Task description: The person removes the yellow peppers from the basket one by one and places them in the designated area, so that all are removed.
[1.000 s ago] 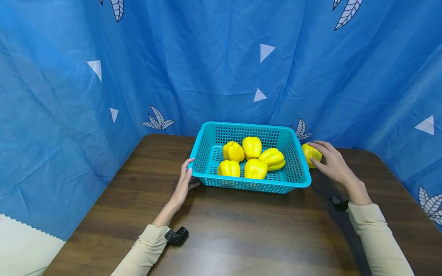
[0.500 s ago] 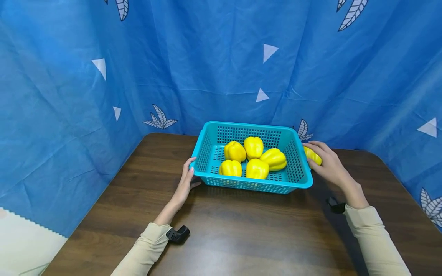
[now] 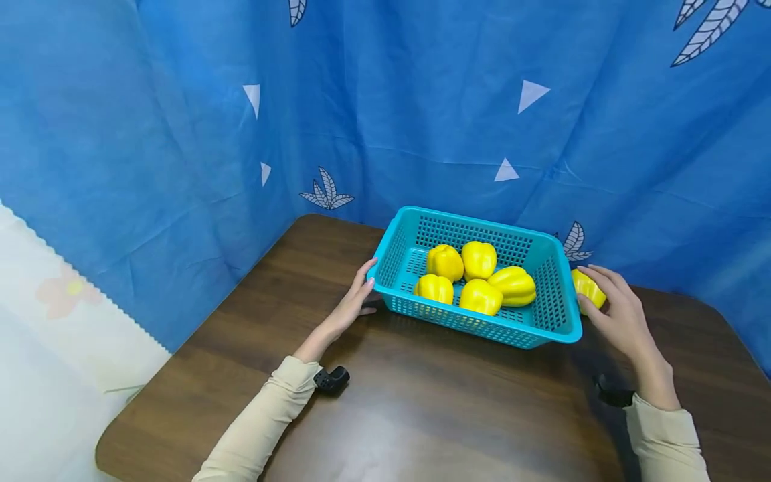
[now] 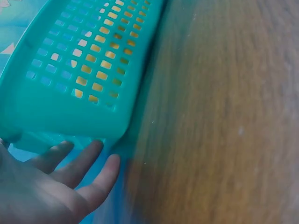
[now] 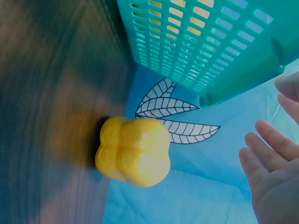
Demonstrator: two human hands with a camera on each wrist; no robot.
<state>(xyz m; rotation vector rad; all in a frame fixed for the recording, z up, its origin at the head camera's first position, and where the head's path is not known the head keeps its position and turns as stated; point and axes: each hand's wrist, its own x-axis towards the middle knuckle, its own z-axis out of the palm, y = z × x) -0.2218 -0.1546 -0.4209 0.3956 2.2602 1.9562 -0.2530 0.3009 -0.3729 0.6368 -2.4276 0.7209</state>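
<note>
Left hand (image 3: 349, 304) at teal basket (image 3: 470, 324); right hand (image 3: 626, 321) beside lone yellow pepper (image 3: 589, 289).
Head view: basket at centre of frame, five yellow peppers (image 3: 481, 296) inside; lone pepper right of centre, just outside the basket's right end, on the brown table (image 3: 458, 402). Left fingertips touch the basket's left corner; left wrist view, lower left, shows these fingers extended and loosely spread. Right thumb and fingers are parted, pinching nothing; in the head view they overlap the lone pepper, but the right wrist view shows a gap, pepper left of centre, hand at right edge. Blue patterned curtain (image 3: 434, 100) fills the upper frame.
</note>
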